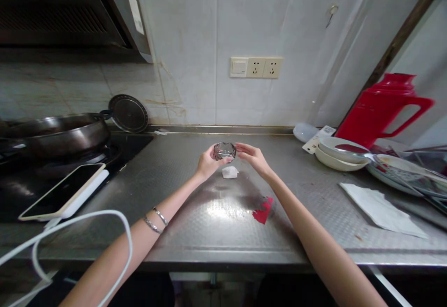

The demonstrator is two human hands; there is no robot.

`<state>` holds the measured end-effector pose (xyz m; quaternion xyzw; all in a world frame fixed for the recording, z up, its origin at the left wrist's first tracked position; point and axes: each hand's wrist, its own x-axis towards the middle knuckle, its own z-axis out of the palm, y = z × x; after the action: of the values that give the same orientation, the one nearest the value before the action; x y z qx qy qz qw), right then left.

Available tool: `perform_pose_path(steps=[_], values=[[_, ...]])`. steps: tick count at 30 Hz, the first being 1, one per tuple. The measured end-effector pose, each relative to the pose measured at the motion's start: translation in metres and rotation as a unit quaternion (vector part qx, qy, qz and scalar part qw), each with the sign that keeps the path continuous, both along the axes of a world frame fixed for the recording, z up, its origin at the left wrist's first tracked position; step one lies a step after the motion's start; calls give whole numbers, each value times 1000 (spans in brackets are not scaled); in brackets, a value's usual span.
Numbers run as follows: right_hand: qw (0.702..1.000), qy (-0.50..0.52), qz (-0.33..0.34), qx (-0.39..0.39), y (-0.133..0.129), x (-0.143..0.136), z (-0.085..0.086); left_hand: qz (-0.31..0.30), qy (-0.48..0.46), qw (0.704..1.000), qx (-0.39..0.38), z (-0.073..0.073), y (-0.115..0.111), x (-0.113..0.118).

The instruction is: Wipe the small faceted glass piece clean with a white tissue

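Note:
My left hand (210, 163) holds a small dark glass dish (225, 151) above the steel counter, its fingers around the dish's left side and its thumb in front. Close to the dish's right side is my right hand (253, 158), fingers stretched toward it and apart from one another; whether they touch the glass is hard to tell. Just below the dish, a small folded white paper (230, 172) lies on the counter (195, 223). A torn red piece (263, 210) lies nearer the front edge.
At left, a pan (63, 137) sits on the stove, with a phone (64, 193) and white cable in front. On the right are a red thermos (380, 109), stacked bowls (340, 160), plates with utensils, and a white napkin (382, 210). A round black lid (128, 113) leans on the wall.

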<state>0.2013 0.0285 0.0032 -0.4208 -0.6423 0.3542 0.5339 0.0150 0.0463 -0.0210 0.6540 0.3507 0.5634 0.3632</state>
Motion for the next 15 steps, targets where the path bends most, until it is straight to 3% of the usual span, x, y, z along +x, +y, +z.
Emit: perform_pose_path(steps=[5,15], values=[[997,-37,70,-19,-7,6,7,-33,-2,999,-21,-2,1,0],[995,-75,67,11,-1,14,1,-113,-15,992,-51,-9,-2,4]])
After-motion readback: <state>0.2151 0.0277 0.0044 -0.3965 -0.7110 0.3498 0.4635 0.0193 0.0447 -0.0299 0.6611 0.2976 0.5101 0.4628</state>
